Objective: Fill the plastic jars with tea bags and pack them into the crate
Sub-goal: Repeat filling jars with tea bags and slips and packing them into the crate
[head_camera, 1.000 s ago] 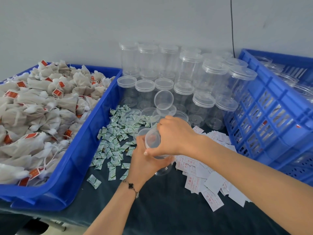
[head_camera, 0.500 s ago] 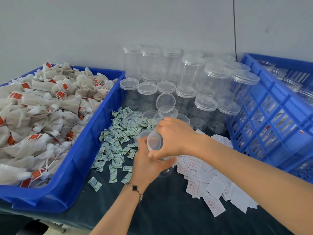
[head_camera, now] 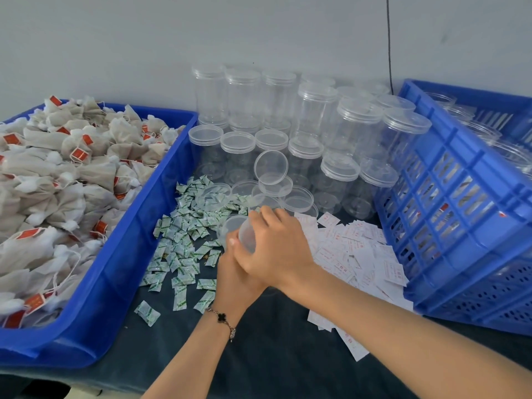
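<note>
The blue crate (head_camera: 460, 226) stood at the right, the tea bags (head_camera: 57, 182) heaped in a blue tray (head_camera: 121, 272) at the left. Both hands held a clear jar (head_camera: 247, 236) mid-surface: right hand (head_camera: 276, 249) curled over its top, left hand (head_camera: 234, 279) gripping beneath. Since a second earlier the right hand had slid nearer, hiding more of the jar's body.

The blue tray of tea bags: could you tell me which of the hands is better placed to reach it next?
Probably the left hand: the blue tray of tea bags lies on its side, while the right hand grips the clear plastic lid.
</note>
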{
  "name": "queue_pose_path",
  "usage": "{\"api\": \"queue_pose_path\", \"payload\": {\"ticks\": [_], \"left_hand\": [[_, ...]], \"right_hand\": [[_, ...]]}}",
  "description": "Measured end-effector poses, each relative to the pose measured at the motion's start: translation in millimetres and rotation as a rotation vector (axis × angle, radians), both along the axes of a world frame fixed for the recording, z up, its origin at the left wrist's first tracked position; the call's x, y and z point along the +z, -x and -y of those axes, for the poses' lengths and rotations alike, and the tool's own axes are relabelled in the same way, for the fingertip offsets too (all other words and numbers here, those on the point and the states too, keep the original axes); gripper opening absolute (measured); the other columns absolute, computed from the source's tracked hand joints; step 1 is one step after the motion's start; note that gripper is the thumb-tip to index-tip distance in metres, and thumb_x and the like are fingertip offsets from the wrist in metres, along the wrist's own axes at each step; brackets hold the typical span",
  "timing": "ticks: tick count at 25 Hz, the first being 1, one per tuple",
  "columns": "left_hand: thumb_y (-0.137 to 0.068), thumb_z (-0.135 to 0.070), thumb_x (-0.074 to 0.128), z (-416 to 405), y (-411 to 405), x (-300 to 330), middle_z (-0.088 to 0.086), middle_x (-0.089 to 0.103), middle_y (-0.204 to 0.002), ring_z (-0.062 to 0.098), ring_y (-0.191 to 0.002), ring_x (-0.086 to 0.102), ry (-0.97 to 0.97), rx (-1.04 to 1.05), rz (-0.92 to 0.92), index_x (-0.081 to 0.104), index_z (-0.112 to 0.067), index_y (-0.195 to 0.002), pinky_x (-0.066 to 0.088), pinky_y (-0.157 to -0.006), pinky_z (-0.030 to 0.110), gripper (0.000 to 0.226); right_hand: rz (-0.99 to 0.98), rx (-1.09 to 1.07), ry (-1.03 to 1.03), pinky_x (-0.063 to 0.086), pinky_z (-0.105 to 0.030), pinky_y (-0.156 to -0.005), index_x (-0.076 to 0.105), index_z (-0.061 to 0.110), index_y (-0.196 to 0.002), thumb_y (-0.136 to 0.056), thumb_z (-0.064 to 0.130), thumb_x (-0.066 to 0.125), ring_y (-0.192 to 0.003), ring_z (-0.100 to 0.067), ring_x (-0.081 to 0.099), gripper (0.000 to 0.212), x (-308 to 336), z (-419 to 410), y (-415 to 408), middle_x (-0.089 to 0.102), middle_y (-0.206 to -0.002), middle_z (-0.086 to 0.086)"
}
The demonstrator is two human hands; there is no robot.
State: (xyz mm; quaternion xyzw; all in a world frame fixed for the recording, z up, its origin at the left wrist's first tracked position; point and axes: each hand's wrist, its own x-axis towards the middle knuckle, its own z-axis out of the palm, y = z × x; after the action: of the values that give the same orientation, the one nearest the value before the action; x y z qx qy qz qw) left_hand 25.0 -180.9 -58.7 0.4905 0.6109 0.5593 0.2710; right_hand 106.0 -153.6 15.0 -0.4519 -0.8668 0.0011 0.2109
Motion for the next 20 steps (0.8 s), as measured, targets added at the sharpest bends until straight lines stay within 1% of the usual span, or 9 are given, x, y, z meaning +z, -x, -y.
{"api": "queue_pose_path", "payload": {"ticks": [3, 5, 8, 9, 11, 13, 15, 18, 20], "left_hand": [[-0.059, -0.048, 0.075, 0, 6, 1, -0.017, 0.062, -0.089, -0.006, -0.078, 0.062, 0.034, -0.020, -0.104, 0.043, -0.023, -0.118, 0.052, -0.057, 0.017, 0.071], [-0.054, -0.049, 0.074, -1, 7, 2, -0.016, 0.062, -0.097, -0.005, -0.083, 0.062, 0.052, -0.048, -0.110, 0.043, -0.028, -0.118, 0.054, -0.063, 0.021, 0.075], [-0.047, -0.053, 0.077, 0, 6, 4, -0.019, 0.059, -0.106, -0.003, -0.089, 0.063, 0.031, -0.079, -0.064, 0.050, -0.026, -0.119, 0.055, -0.071, 0.025, 0.082], [-0.046, -0.054, 0.079, 1, 4, 4, -0.024, 0.056, -0.105, -0.003, -0.088, 0.063, 0.005, -0.082, -0.052, 0.051, -0.029, -0.116, 0.055, -0.071, 0.024, 0.080], [-0.044, -0.056, 0.080, 3, 3, 5, -0.028, 0.055, -0.103, -0.003, -0.087, 0.063, -0.020, -0.077, -0.041, 0.046, -0.041, -0.113, 0.055, -0.071, 0.023, 0.078], [-0.041, -0.058, 0.081, 5, 3, 4, -0.016, 0.060, -0.104, -0.002, -0.087, 0.064, 0.007, -0.063, -0.014, 0.035, -0.059, -0.106, 0.057, -0.074, 0.031, 0.080], [-0.038, -0.058, 0.081, 4, 3, 4, -0.014, 0.061, -0.103, -0.003, -0.086, 0.063, 0.053, -0.052, -0.008, 0.031, -0.061, -0.101, 0.056, -0.077, 0.038, 0.080], [-0.039, -0.054, 0.083, 3, 3, 4, -0.011, 0.063, -0.106, 0.004, -0.094, 0.064, 0.052, -0.056, 0.027, 0.035, -0.044, -0.116, 0.055, -0.081, 0.040, 0.091], [-0.041, -0.058, 0.081, 3, 3, 3, -0.016, 0.063, -0.105, 0.001, -0.093, 0.063, 0.053, -0.065, -0.009, 0.035, -0.035, -0.118, 0.055, -0.079, 0.032, 0.093]], "right_hand": [[0.117, 0.302, 0.064, 0.040, -0.038, -0.096, 0.061, 0.004, -0.119, -0.082, 0.036, 0.063, -0.106, -0.027, 0.054, 0.049, 13, -9, -14, 0.062, -0.116, -0.007], [0.211, 0.454, 0.190, 0.023, -0.035, -0.108, 0.060, 0.015, -0.118, -0.078, 0.027, 0.062, -0.121, -0.018, 0.047, 0.042, 29, -14, -18, 0.058, -0.125, 0.001], [0.161, 0.387, 0.382, 0.012, -0.045, -0.115, 0.056, 0.027, -0.120, -0.081, 0.033, 0.056, -0.137, -0.014, 0.030, 0.040, 47, -16, -11, 0.052, -0.134, 0.002], [0.181, 0.282, 0.358, 0.025, -0.049, -0.111, 0.050, 0.028, -0.127, -0.084, 0.047, 0.053, -0.134, -0.020, 0.034, 0.048, 50, -17, -9, 0.051, -0.133, 0.000], [0.422, 0.082, 0.211, 0.042, -0.042, -0.081, 0.044, 0.025, -0.131, -0.081, 0.069, 0.040, -0.107, -0.031, 0.050, 0.067, 51, -14, -7, 0.057, -0.116, -0.005], [0.604, 0.043, 0.220, 0.033, -0.035, -0.063, 0.046, 0.023, -0.123, -0.079, 0.070, 0.041, -0.082, -0.027, 0.048, 0.065, 56, -13, -4, 0.055, -0.096, -0.004], [0.622, 0.152, 0.433, 0.037, -0.032, -0.060, 0.043, 0.030, -0.123, -0.075, 0.053, 0.057, -0.082, -0.023, 0.049, 0.055, 70, -18, -1, 0.050, -0.103, -0.002], [0.695, 0.355, 0.613, 0.046, -0.037, -0.074, 0.038, 0.040, -0.129, -0.068, 0.019, 0.072, -0.113, -0.024, 0.042, 0.073, 86, -25, -3, 0.040, -0.121, 0.002], [0.659, 0.364, 0.610, 0.034, -0.052, -0.098, 0.027, 0.044, -0.140, -0.071, 0.030, 0.074, -0.141, -0.027, 0.013, 0.084, 87, -23, -2, 0.027, -0.147, 0.006]]}}
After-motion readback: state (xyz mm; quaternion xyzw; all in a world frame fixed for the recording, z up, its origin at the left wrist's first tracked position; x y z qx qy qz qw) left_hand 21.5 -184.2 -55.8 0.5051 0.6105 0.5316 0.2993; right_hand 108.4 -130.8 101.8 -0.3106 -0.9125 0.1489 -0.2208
